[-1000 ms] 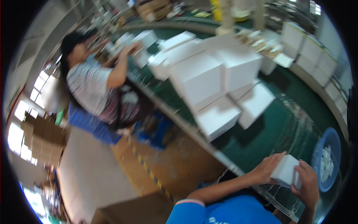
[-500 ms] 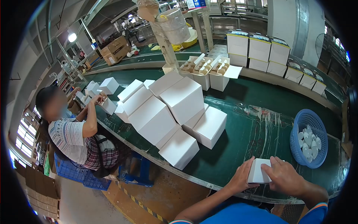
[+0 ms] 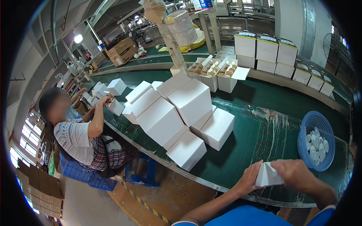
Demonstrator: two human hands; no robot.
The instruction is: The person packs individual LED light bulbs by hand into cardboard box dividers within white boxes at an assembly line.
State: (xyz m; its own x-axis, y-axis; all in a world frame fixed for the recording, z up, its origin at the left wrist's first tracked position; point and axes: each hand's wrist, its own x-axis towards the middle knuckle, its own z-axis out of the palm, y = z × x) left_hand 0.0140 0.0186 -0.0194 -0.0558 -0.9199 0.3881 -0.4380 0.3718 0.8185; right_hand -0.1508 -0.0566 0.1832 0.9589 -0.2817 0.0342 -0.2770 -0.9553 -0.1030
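A small white box [image 3: 267,177] sits at the near edge of the green work surface, between my two hands. My left hand [image 3: 249,176] is wrapped around its left side and steadies it. At the box's right end is my right hand [image 3: 296,174], its fingers bent over the upper edge by a raised flap; the fingertips are partly hidden and a little blurred. Just beyond my right hand stands a blue plastic basket [image 3: 327,141] containing several white light bulbs [image 3: 316,145].
A pile of larger white cartons [image 3: 188,101] stands left of centre. Behind it are open cartons with brown dividers [image 3: 226,71], beside a post. Stacked printed boxes [image 3: 267,51] line the back right. A seated co-worker [image 3: 81,128] handles white boxes at the left.
My right hand has lifted off the box's top and curled at its right end, where a flap now stands up. My left hand keeps its hold. The view has shifted slightly.
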